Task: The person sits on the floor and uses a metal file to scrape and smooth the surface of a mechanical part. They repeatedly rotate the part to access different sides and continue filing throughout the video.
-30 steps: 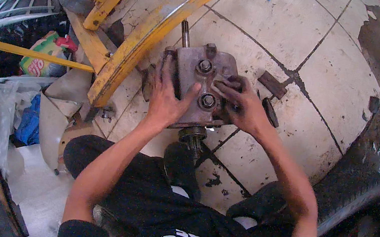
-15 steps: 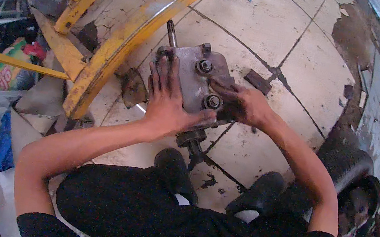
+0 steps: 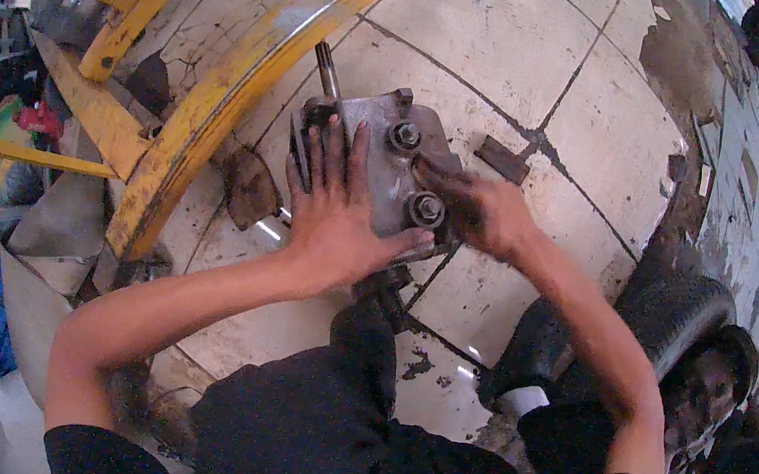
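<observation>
A grey metal gearbox rests on the tiled floor in front of me, two nutted studs on its upper face. A splined shaft sticks out of its far left end, and a dark round fitting shows at its near end. My left hand lies flat over the housing, fingers stretched and apart, the thumb near the lower nut. Along the right side, my right hand is closed on the housing's edge. Its fingertips are dark with grease and partly hidden. Both hands touch the gearbox.
A yellow steel frame stands close on the left. A flat dark block lies beyond my right hand, and a brown stained piece lies left of the gearbox. At the right is a black tyre.
The gearbox has turned slightly under my hands, which keep nearly the same places on it. My legs have shifted, the right foot farther from me. The view has moved a little.
</observation>
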{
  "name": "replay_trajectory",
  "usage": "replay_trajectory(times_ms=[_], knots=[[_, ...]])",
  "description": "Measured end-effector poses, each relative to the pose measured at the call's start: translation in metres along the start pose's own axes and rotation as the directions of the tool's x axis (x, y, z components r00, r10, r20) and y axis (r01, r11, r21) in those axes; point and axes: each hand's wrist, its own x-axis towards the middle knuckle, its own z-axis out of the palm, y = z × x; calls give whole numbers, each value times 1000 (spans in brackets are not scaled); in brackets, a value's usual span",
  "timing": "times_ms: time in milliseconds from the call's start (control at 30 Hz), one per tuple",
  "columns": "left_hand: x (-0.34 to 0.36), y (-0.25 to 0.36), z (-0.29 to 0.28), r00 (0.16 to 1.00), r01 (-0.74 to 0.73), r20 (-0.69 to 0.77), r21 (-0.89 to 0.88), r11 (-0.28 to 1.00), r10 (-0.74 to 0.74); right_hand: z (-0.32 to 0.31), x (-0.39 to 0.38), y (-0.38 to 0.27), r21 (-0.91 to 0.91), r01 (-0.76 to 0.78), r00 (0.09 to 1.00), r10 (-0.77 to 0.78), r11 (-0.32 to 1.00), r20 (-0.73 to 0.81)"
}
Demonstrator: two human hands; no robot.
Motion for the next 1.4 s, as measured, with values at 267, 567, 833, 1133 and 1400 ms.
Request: replay_trajectory(times_ms=[267, 567, 833, 1133, 1400], knots=[[7, 10, -7, 990, -140, 13, 195, 971, 140, 0, -4, 13, 38, 82, 995, -84, 996, 45], [30, 36, -34, 965, -83, 263, 253, 964, 14, 3, -4, 8, 62, 140, 990, -142, 988, 22], [12, 51, 16, 926, 276, -221, -157, 948, -306, 10, -3, 12, 173, 178, 980, -158, 969, -123], [22, 78, 33, 720, 405, -574, -109, 908, -390, 25, 5, 32, 132, 176, 977, -157, 975, -142], [21, 75, 39, 727, 400, -610, 3, 916, -316, 35, 2, 49, 169, 366, 931, -359, 915, -69]])
